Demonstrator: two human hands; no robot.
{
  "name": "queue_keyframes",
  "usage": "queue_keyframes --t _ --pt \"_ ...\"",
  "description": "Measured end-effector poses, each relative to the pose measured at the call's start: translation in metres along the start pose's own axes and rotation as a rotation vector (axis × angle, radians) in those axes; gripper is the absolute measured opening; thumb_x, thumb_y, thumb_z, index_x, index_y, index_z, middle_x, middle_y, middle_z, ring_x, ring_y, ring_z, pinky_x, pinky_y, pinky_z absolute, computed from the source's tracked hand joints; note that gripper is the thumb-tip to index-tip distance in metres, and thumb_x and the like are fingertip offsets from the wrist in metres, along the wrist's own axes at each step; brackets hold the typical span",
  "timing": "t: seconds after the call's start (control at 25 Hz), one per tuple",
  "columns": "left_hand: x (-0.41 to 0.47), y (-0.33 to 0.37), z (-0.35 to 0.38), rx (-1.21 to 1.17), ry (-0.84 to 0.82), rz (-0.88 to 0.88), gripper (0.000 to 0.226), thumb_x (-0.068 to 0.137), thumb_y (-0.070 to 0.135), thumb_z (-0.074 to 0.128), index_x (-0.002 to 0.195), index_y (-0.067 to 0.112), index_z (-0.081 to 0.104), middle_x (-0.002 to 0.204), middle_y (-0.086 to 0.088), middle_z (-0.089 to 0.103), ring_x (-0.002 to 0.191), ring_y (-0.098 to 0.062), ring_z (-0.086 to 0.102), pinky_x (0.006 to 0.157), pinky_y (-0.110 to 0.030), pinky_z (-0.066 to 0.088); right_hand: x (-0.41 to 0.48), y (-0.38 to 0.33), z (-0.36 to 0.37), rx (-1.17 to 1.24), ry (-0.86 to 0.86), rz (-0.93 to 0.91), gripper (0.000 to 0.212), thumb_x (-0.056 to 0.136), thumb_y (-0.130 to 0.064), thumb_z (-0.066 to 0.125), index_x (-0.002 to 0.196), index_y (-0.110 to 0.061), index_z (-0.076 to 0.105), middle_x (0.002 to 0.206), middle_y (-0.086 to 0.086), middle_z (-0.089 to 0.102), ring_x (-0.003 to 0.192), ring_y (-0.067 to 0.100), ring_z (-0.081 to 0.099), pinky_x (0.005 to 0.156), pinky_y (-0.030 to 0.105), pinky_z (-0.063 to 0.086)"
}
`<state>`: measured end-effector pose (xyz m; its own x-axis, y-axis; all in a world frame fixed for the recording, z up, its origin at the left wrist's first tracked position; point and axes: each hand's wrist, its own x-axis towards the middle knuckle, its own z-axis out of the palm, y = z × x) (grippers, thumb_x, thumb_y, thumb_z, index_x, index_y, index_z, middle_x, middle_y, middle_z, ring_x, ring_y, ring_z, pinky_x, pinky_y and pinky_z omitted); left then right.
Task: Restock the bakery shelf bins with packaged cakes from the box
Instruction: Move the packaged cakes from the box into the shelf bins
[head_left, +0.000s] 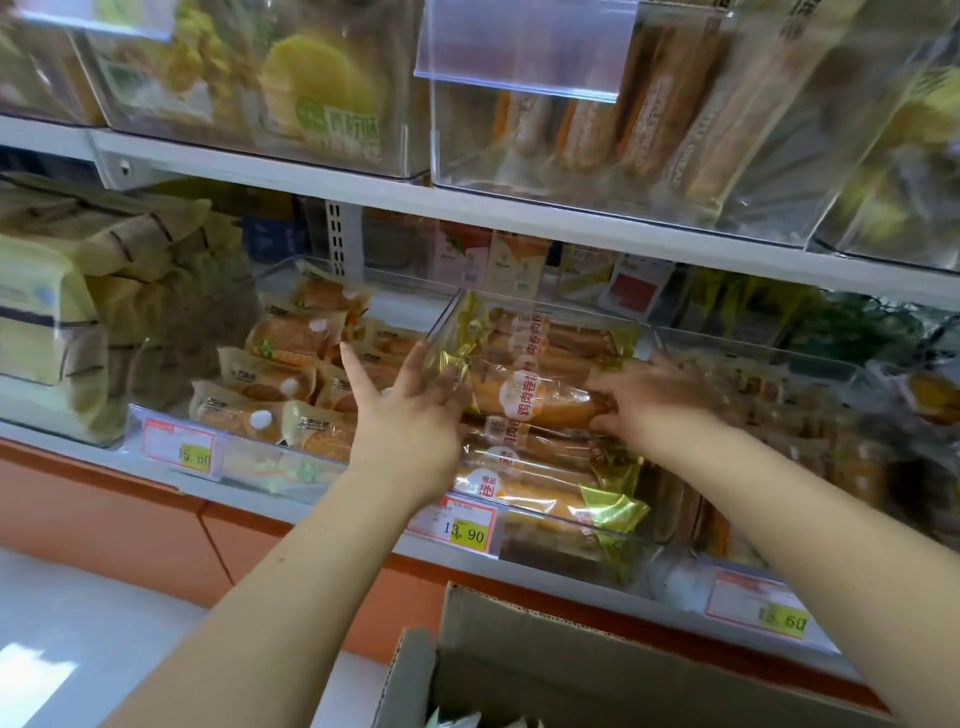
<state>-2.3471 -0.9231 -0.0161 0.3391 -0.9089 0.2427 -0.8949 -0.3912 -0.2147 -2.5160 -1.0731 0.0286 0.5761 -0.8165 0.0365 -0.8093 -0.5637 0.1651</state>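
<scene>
The long clear-wrapped orange cake roll with a white round label and red characters (540, 400) sits at the centre of the frame, on top of the pile in the clear plastic middle bin (550, 521). I read this as a placement in hand, not finished. My left hand (410, 410) is spread, its straight fingers pressed against the pack's gold crimped left end. My right hand (644, 400) is somewhat blurred, but it seems to curl round the right end, thumb above and fingers below. Several like rolls already lie stacked under it down to the front wall, behind the red-edged price label reading 13.90 (462, 525), so I judge this bin well filled. To its left, the bin of small pale-wrapped round cakes (291, 374) looks partly stocked. The bin at the right is too blurred to judge. At the bottom of the frame, the open brown cardboard box (519, 649) shows a few pale wrappers, so stock remains to shelve.
</scene>
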Motion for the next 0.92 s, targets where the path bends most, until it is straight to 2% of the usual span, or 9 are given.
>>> queue_keyframes --t 0.12,0.28,0.4,0.48,0.56,0.64,0.76,0.84,0.92 --pt "0.004 0.003 -0.001 0.014 -0.053 -0.038 0.052 0.101 0.042 0.03 0.152 0.036 0.022 0.161 0.006 0.019 0.151 -0.023 -0.01 0.099 -0.082 -0.012 0.005 0.0 0.003 -0.029 0.002 -0.029 0.052 0.088 -0.052 0.058 0.138 -0.044 0.043 0.147 -0.005 0.041 0.14 0.027 0.028 0.113 0.048 0.021" --pt "0.005 0.006 -0.002 -0.093 -0.052 -0.093 0.048 0.099 0.039 0.032 0.147 0.038 0.033 0.159 0.007 0.025 0.151 -0.022 -0.005 0.101 -0.08 -0.01 -0.006 0.003 0.001 -0.028 -0.027 -0.072 0.059 0.088 -0.051 0.058 0.142 -0.042 0.037 0.144 -0.001 0.043 0.135 0.027 0.033 0.112 0.049 0.026" --pt "-0.008 0.006 -0.008 -0.221 0.173 -0.105 0.042 0.091 0.035 0.049 0.132 0.031 0.058 0.145 0.0 0.05 0.146 -0.03 0.021 0.107 -0.076 0.006 -0.045 0.01 -0.004 0.22 0.251 -0.152 0.056 0.091 -0.044 0.056 0.143 -0.036 0.037 0.141 -0.002 0.046 0.132 0.021 0.037 0.106 0.039 0.036" --pt "-0.029 0.01 -0.014 -0.294 0.47 0.014 0.036 0.087 0.031 0.054 0.119 0.022 0.068 0.123 -0.004 0.066 0.125 -0.031 0.048 0.104 -0.058 0.032 -0.094 0.015 -0.009 0.485 0.392 -0.201 0.043 0.093 -0.04 0.056 0.135 -0.037 0.047 0.125 -0.012 0.055 0.117 0.007 0.047 0.094 0.021 0.042" --pt "-0.062 0.024 -0.03 -0.507 0.498 0.218 0.032 0.091 0.027 0.052 0.118 0.02 0.068 0.109 0.002 0.068 0.104 -0.019 0.058 0.086 -0.033 0.045 -0.151 0.024 -0.01 0.787 0.16 -0.208 0.032 0.09 -0.041 0.057 0.121 -0.046 0.053 0.105 -0.025 0.058 0.098 -0.008 0.053 0.077 0.007 0.044" --pt "-0.095 0.045 -0.039 -0.698 0.249 0.379 0.03 0.094 0.028 0.05 0.12 0.028 0.065 0.103 0.013 0.064 0.095 -0.006 0.058 0.078 -0.022 0.046 -0.188 0.041 0.011 0.825 -0.209 -0.2 0.026 0.088 -0.046 0.057 0.114 -0.049 0.056 0.102 -0.027 0.059 0.095 -0.01 0.055 0.076 0.008 0.045" --pt "-0.131 0.091 -0.003 -0.697 -0.275 0.531 0.029 0.097 0.037 0.051 0.124 0.038 0.06 0.117 0.019 0.062 0.103 -0.001 0.057 0.088 -0.026 0.049 -0.206 0.061 0.088 0.443 -0.694 -0.23 0.033 0.094 -0.042 0.054 0.126 -0.035 0.056 0.126 -0.017 0.058 0.113 0.003 0.054 0.092 0.018 0.04" --pt "-0.15 0.121 0.049 -0.598 -0.629 0.541 0.037 0.096 0.038 0.053 0.133 0.036 0.054 0.132 0.008 0.056 0.118 -0.01 0.054 0.101 -0.029 0.043 -0.211 0.064 0.157 0.346 -0.835 -0.163 0.04 0.096 -0.033 0.051 0.135 -0.023 0.051 0.137 -0.001 0.055 0.121 0.017 0.052 0.097 0.023 0.039" --pt "-0.168 0.145 0.101 -0.539 -0.79 0.497 0.044 0.095 0.034 0.054 0.139 0.029 0.05 0.138 -0.003 0.052 0.125 -0.02 0.051 0.104 -0.03 0.039 -0.218 0.073 0.224 0.403 -0.846 0.032 0.045 0.096 -0.023 0.05 0.14 -0.018 0.045 0.14 0.006 0.052 0.124 0.023 0.051 0.095 0.023 0.039"
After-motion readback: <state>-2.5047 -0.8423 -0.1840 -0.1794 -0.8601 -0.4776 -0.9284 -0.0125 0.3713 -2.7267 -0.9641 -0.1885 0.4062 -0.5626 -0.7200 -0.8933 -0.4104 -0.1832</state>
